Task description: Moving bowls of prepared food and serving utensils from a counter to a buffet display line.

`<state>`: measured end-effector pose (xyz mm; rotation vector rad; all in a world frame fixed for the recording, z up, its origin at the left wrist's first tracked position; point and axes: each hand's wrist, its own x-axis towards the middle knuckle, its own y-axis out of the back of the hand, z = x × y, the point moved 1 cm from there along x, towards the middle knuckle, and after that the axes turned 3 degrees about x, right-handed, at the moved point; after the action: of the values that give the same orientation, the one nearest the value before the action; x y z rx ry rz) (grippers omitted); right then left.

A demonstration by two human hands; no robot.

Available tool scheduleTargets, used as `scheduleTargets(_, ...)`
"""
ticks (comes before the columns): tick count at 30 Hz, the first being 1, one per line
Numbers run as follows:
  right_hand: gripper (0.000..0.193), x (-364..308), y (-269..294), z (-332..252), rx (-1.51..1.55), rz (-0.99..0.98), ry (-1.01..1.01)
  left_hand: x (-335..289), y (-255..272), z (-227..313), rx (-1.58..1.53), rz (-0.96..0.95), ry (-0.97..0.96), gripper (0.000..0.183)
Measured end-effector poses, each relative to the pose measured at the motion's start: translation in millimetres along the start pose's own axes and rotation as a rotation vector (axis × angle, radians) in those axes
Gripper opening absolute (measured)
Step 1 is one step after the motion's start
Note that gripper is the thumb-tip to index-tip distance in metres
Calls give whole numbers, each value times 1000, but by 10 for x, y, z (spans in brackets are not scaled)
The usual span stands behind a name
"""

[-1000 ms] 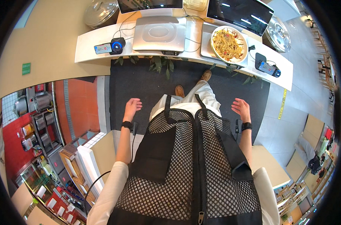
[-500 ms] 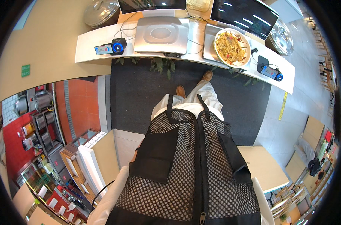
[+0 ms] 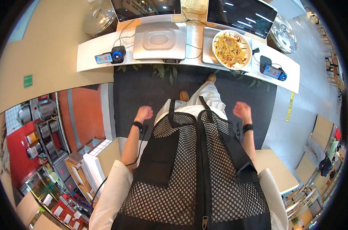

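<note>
1. Two empty-looking hands, the left hand [image 3: 144, 113] and right hand [image 3: 242, 110], hang well apart before the mesh garment [image 3: 174, 172]; their fingers curl into loose fists, apparently because neither has anything to support.
2. Ahead, nearer the right hand, a white bowl [image 3: 230, 50] sits on the right metal plate [image 3: 207, 50] of the table [image 3: 85, 57], probably placed there for a flat, steady base.
3. Yellow strips with reddish bits fill the bowl, uncovered.
4. The left metal plate [image 3: 160, 40] carries nothing.
5. Lidded round pots, left [image 3: 99, 17] and right [image 3: 283, 36], flank the screens [image 3: 241, 15]; their contents cannot be made out.
</note>
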<state>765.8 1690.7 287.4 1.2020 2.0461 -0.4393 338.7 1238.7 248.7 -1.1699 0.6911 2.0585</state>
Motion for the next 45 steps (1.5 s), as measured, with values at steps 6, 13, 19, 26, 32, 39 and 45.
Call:
scheduleTargets(6, 34, 376, -190, -1456, 21, 40, 336, 33, -637, 2154, 1, -152, -342, 31)
scheduleTargets(13, 55, 735, -287, -1918, 37, 17, 276, 80, -1679, 3258, 76, -340, -589, 38)
scheduleTargets(19, 60, 758, -462, -1941, 99, -121, 141, 216, -2375, 3512, 130, -279, -586, 44)
scheduleTargets(26, 65, 706, -579, -1913, 197, -131, 114, 202, -2487, 3508, 179, -295, -576, 59)
scheduleTargets(32, 61, 665, -512, -1924, 155, -90, 153, 4, -2722, 3769, 117, -230, -522, 59)
scheduleTargets(39, 56, 738, -547, -1912, 151, -52, 212, 209, -2692, 3755, 254, -188, -728, 59)
scheduleTargets(45, 58, 398, -689, -1399, 393, 89, 232, 121, -2772, 3934, 468, -267, -746, 49)
